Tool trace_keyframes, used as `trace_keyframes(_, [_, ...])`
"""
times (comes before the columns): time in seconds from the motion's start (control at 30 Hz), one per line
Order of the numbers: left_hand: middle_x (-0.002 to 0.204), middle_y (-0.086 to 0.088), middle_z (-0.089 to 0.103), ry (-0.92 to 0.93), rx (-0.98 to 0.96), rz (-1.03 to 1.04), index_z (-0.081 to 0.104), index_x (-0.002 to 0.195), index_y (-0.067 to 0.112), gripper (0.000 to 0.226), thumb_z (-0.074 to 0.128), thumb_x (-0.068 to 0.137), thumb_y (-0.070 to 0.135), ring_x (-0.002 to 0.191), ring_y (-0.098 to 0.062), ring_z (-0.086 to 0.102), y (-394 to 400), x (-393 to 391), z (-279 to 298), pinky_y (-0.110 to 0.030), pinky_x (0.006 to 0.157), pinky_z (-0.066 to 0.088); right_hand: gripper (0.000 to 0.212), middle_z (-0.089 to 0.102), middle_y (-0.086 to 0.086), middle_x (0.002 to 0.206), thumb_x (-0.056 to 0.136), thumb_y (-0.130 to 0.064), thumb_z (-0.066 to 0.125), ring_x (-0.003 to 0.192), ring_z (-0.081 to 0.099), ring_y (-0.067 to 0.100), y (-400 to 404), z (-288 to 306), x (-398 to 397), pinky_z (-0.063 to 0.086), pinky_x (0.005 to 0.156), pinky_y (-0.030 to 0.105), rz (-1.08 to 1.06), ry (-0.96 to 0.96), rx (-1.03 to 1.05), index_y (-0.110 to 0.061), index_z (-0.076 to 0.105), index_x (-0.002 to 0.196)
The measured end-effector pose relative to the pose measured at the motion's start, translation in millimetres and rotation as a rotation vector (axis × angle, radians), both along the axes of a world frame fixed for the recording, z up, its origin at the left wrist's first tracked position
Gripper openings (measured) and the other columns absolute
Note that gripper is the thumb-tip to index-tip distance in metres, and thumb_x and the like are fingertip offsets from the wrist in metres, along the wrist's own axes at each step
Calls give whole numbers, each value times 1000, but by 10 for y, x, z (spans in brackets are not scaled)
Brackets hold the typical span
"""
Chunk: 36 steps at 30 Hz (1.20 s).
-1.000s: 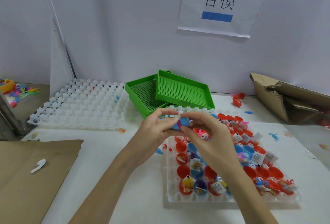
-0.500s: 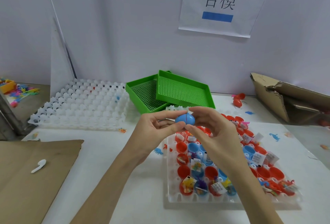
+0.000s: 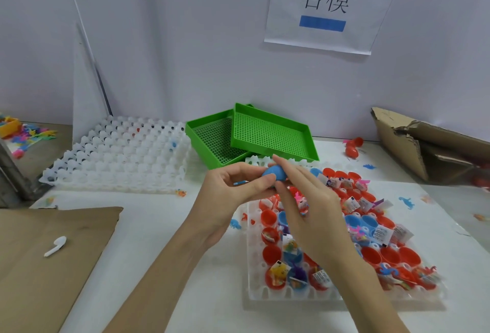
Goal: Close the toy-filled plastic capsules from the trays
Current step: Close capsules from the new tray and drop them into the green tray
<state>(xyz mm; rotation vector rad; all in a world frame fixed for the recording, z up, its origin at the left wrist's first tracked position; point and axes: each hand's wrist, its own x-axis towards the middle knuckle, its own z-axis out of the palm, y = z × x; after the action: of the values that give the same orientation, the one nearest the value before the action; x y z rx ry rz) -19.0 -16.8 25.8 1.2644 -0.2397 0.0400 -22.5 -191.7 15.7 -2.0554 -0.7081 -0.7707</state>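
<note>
I see the blue capsule (image 3: 274, 172) held up above the far end of the clear tray (image 3: 254, 297), well off the surface (image 3: 159, 253). My left hand (image 3: 233, 194) has it pinched, thumb on the near side and fingers curled behind; my right hand (image 3: 305, 200) lies against its right side with the fingers nearly straight, touching rather than clasping. The two halves look joined, though I cannot tell from here whether the seam has fully snapped. I judge this a light, stiff, smooth shell, so it is apt to squirt out of a pinch if squeezed near the ends; I would take hold across the two domes and press them straight toward each other, keeping the seam free. Below, the tray holds many open red and blue halves with toys and paper tags in them, so plenty is left to do. An empty white tray (image 3: 119, 155) and two green baskets (image 3: 265, 133) sit farther back.
</note>
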Motion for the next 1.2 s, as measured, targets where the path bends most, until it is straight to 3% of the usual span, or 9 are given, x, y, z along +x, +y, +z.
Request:
trace_keyframes(0.1, [101, -24, 77, 72, -25, -6, 79, 101, 0, 35, 87, 76, 23, 90, -35, 78, -58, -20, -1, -37, 81, 64, 58, 62, -8, 130, 90, -15, 78, 117, 56, -5, 63, -36, -37, 40, 101, 6, -28, 34, -22, -11, 56, 144])
trace_keyframes(0.2, [96, -24, 77, 100, -1, 3, 78, 99, -2, 38, 86, 75, 26, 85, -30, 76, -104, -39, 4, -36, 80, 64, 48, 66, -7, 117, 87, -12, 81, 105, 59, -5, 89, -57, -46, 40, 95, 3, -115, -13, 26, -13, 63, 131])
trace_keyframes(0.4, [99, -23, 78, 104, -9, 31, 76, 103, -8, 27, 82, 84, 11, 92, -36, 77, -147, -60, 2, -36, 85, 64, 45, 66, -9, 115, 89, -3, 78, 104, 60, -1, 91, -78, -44, 44, 93, 9, -119, 54, 20, -15, 63, 129])
trace_keyframes(0.6, [104, -21, 77, 95, -41, 33, 75, 106, -4, 33, 82, 83, 19, 100, -33, 74, -215, -93, 7, -37, 92, 60, 43, 68, -9, 116, 90, -5, 77, 105, 61, -3, 54, -40, -55, 44, 94, 7, -98, 52, 28, -13, 64, 130])
trace_keyframes(0.73, [95, -12, 78, -19, 61, 149, 75, 99, 3, 18, 83, 85, 9, 93, -24, 74, -240, -109, 16, -28, 84, 59, 52, 68, -5, 127, 89, -5, 78, 113, 63, 3, 59, -11, -45, 50, 99, 17, -62, 25, -4, -13, 59, 137])
trace_keyframes(0.9, [92, -6, 77, -193, 209, 322, 68, 92, 11, 27, 87, 78, -2, 86, -17, 74, -334, -119, -16, -21, 76, 56, 63, 69, -1, 128, 82, 0, 81, 114, 63, 6, 94, -38, -71, 45, 101, 11, -143, 30, -3, -10, 59, 141])
trace_keyframes(0.97, [93, -4, 76, -214, 203, 319, 68, 94, 12, 27, 88, 79, 3, 88, -18, 74, -355, -122, -25, -21, 78, 56, 54, 70, -3, 121, 85, 0, 79, 106, 64, 5, 87, -27, -76, 47, 96, 10, -148, 32, 15, -10, 62, 136])
trace_keyframes(1.07, [99, -7, 75, -133, 94, 214, 70, 101, 12, 21, 82, 88, 22, 96, -25, 74, -320, -117, -9, -23, 81, 57, 41, 69, -8, 114, 95, -15, 70, 96, 65, 1, 95, 7, -81, 48, 88, 8, -106, 60, 34, -12, 60, 136])
trace_keyframes(1.2, [93, -20, 77, -6, -35, 44, 68, 112, 6, 37, 77, 84, 30, 89, -31, 76, -215, -96, 27, -29, 80, 60, 38, 68, -10, 103, 99, -21, 63, 90, 65, -2, 73, 6, -60, 47, 79, 5, -64, 61, 27, -16, 57, 137])
